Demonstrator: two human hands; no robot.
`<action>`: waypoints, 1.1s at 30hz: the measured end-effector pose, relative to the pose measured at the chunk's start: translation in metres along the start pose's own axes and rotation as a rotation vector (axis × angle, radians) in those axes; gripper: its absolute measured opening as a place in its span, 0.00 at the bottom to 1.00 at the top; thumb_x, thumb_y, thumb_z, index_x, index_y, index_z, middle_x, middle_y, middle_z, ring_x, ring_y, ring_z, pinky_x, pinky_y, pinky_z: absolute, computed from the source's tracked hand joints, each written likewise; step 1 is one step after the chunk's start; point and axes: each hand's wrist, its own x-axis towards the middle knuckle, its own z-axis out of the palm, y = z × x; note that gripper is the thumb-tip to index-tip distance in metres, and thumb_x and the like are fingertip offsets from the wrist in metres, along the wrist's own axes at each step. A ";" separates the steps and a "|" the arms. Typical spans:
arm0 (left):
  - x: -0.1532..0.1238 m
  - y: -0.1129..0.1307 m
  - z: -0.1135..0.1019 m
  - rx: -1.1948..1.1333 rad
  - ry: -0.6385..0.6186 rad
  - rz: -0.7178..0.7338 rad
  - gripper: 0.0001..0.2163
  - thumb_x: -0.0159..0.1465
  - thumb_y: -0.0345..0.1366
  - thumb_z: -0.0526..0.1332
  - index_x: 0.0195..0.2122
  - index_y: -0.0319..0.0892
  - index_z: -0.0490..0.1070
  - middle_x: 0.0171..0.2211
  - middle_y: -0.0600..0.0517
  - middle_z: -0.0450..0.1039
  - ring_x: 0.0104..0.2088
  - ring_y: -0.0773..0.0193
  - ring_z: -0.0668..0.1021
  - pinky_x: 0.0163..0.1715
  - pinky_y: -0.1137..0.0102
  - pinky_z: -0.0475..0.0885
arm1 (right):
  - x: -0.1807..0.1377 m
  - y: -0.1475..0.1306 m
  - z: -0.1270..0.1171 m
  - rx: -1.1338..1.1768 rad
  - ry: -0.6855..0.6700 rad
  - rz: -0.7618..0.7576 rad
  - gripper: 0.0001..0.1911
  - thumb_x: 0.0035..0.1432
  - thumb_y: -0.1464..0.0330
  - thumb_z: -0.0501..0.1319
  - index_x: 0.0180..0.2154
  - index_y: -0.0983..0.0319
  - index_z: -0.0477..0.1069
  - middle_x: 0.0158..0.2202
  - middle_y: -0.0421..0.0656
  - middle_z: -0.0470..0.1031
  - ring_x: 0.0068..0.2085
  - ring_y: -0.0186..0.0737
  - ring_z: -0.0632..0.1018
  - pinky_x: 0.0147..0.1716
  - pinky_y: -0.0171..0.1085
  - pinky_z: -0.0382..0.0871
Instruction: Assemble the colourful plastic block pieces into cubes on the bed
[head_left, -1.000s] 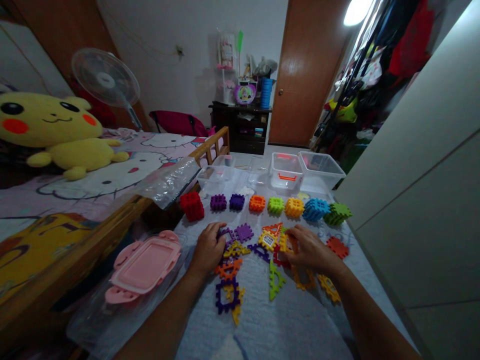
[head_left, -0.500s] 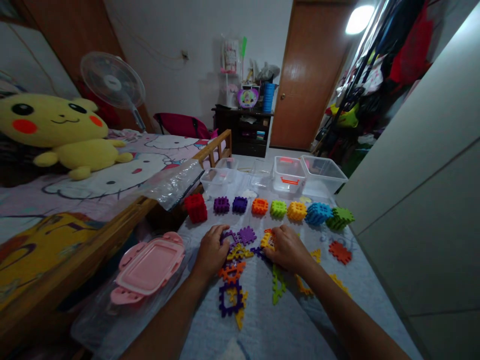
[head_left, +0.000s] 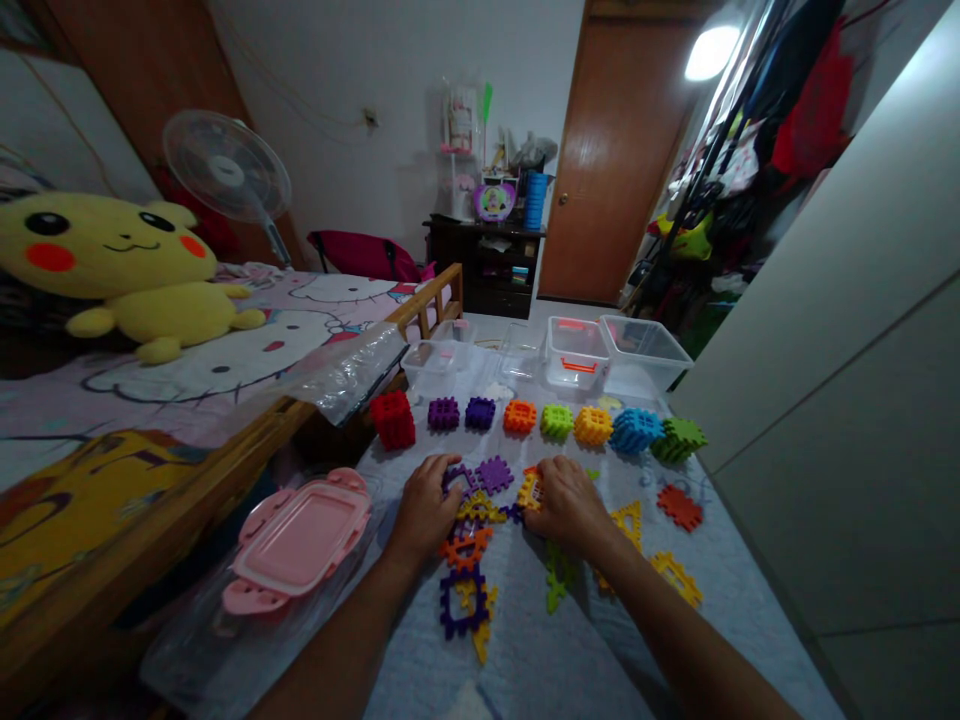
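Newly shifted leftward: right hand [head_left: 568, 505], thumb and fingers closed on yellow lattice piece [head_left: 529, 489], bringing it nearer left hand [head_left: 427, 507], loosely curled beside purple frame [head_left: 470, 482], grip unclear.

matt plastic pieces [head_left: 494, 474] lie on rough-looking cloth [head_left: 555, 660] at six o'clock, a smooth plastic lid [head_left: 301, 543] at eight, and crinkled glossy plastic film [head_left: 358, 372] at nine.

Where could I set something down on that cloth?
The near cloth, between the dark frame and right forearm, short of the green piece, looks bare. Smaller: between red piece and blue stack. It's crowded between left hand and right hand, among loose pieces, and along the stacks.
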 end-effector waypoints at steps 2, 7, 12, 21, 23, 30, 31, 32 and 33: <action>0.000 0.000 0.000 -0.002 0.011 0.000 0.16 0.57 0.31 0.56 0.47 0.38 0.71 0.46 0.45 0.74 0.49 0.55 0.75 0.54 0.59 0.67 | 0.000 -0.001 0.002 0.011 0.007 -0.005 0.15 0.51 0.63 0.61 0.40 0.64 0.70 0.42 0.52 0.72 0.46 0.49 0.71 0.45 0.40 0.61; 0.000 -0.001 0.000 -0.013 0.017 0.002 0.16 0.57 0.31 0.56 0.47 0.38 0.71 0.46 0.45 0.74 0.49 0.56 0.75 0.53 0.60 0.68 | 0.004 0.007 0.003 0.085 0.022 -0.007 0.19 0.49 0.64 0.63 0.43 0.64 0.69 0.42 0.49 0.71 0.46 0.48 0.71 0.45 0.39 0.61; 0.000 -0.001 -0.001 -0.014 0.020 0.002 0.16 0.57 0.31 0.56 0.47 0.39 0.71 0.46 0.45 0.74 0.49 0.56 0.75 0.53 0.59 0.68 | 0.005 0.042 -0.014 0.102 0.072 0.020 0.23 0.49 0.64 0.65 0.47 0.65 0.68 0.44 0.51 0.70 0.46 0.48 0.70 0.46 0.40 0.62; 0.000 -0.002 0.000 -0.009 0.005 -0.002 0.17 0.57 0.32 0.56 0.48 0.38 0.71 0.47 0.45 0.73 0.50 0.55 0.75 0.54 0.58 0.67 | -0.008 0.080 -0.005 0.111 -0.067 0.019 0.20 0.49 0.65 0.64 0.45 0.63 0.69 0.45 0.49 0.68 0.47 0.49 0.70 0.47 0.42 0.62; 0.000 -0.003 0.000 -0.014 0.014 -0.004 0.16 0.57 0.32 0.56 0.47 0.39 0.71 0.47 0.45 0.73 0.50 0.55 0.75 0.54 0.58 0.67 | -0.009 0.080 -0.003 0.126 -0.067 0.026 0.20 0.49 0.63 0.64 0.45 0.63 0.69 0.45 0.49 0.68 0.47 0.49 0.69 0.47 0.42 0.62; 0.000 0.001 -0.003 -0.038 0.044 -0.031 0.15 0.58 0.32 0.55 0.46 0.41 0.71 0.46 0.46 0.73 0.49 0.56 0.75 0.54 0.59 0.67 | -0.008 0.073 0.000 0.064 0.021 0.023 0.16 0.51 0.64 0.63 0.42 0.63 0.71 0.43 0.49 0.69 0.46 0.49 0.70 0.46 0.42 0.62; 0.000 0.001 -0.003 -0.043 0.047 -0.033 0.15 0.58 0.32 0.55 0.46 0.41 0.71 0.46 0.46 0.73 0.49 0.56 0.75 0.54 0.59 0.67 | -0.008 0.072 0.001 0.054 0.027 0.030 0.16 0.51 0.64 0.63 0.42 0.63 0.71 0.43 0.49 0.69 0.46 0.49 0.70 0.46 0.42 0.62; 0.001 0.001 -0.003 -0.050 0.053 -0.037 0.15 0.57 0.32 0.55 0.46 0.41 0.71 0.46 0.46 0.73 0.49 0.56 0.75 0.54 0.59 0.67 | -0.008 0.071 0.001 0.045 0.030 0.034 0.16 0.51 0.64 0.63 0.42 0.63 0.71 0.43 0.49 0.69 0.46 0.49 0.70 0.46 0.42 0.62; 0.001 0.000 -0.003 -0.060 0.063 -0.044 0.16 0.57 0.31 0.55 0.47 0.41 0.71 0.46 0.46 0.73 0.50 0.56 0.75 0.55 0.59 0.67 | -0.007 0.070 0.002 0.040 0.031 0.032 0.16 0.50 0.64 0.63 0.42 0.63 0.71 0.42 0.49 0.69 0.46 0.49 0.70 0.46 0.42 0.62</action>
